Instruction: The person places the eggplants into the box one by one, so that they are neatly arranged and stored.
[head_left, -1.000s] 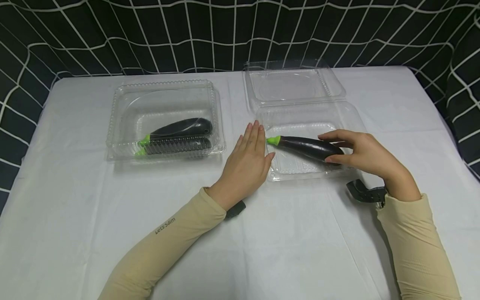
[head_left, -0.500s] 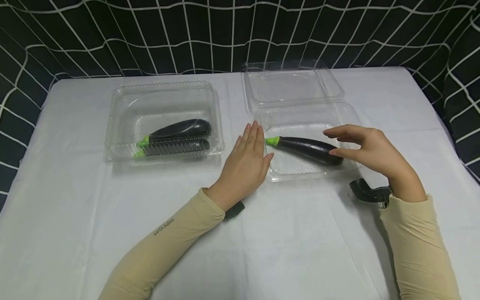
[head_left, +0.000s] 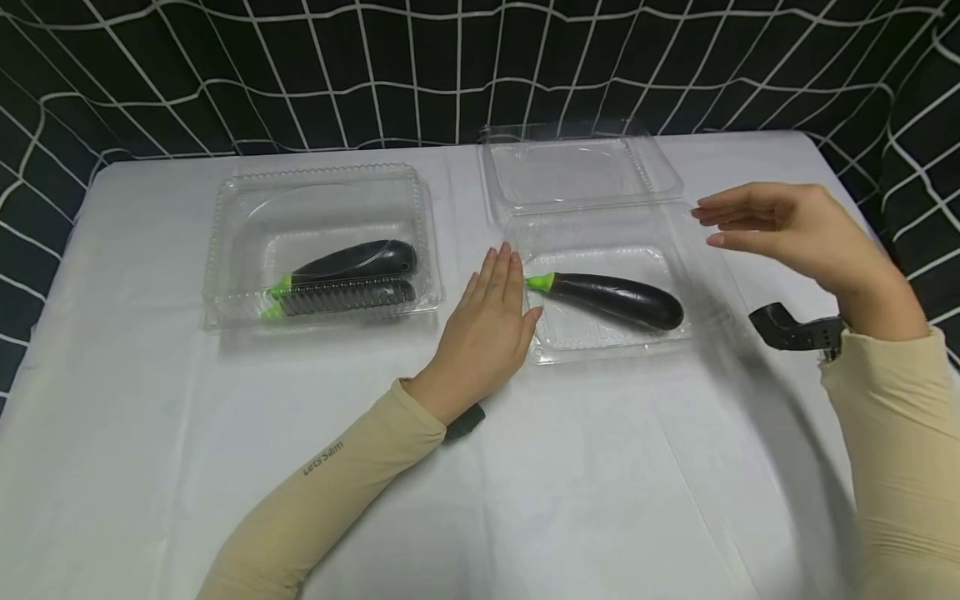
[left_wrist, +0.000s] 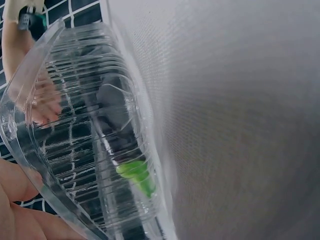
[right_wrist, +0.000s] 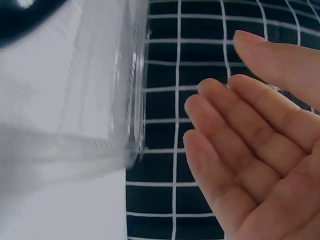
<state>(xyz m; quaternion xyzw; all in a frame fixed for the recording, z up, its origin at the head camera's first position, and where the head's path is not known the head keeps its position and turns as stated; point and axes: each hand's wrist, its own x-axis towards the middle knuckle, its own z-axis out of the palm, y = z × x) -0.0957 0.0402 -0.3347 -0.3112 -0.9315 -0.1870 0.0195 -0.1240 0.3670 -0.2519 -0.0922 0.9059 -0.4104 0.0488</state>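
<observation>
In the head view an eggplant (head_left: 615,298) with a black body and a bright green stem lies in the base of an open clear plastic container (head_left: 577,357). My left hand (head_left: 480,325), its fingers straight, rests at the left side of that container by the stem. The left wrist view shows the fingers (left_wrist: 17,185) against the rim and the green stem (left_wrist: 135,175) through the ribbed wall. Raised to the right of the container, my right hand (head_left: 802,233) holds nothing; the right wrist view shows its bare palm (right_wrist: 270,160) and relaxed fingers.
The open container's lid (head_left: 577,167) lies back towards the table's far edge. To the left stands a closed clear container (head_left: 322,187) with two black eggplants (head_left: 360,260) inside. A white cloth (head_left: 600,475) covers the table. Dark fabric with white grid lines (head_left: 420,75) hangs behind.
My right hand has let go of the eggplant and moved up and to the right. The eggplant stays lying in the container, and my left hand keeps its place at the side.
</observation>
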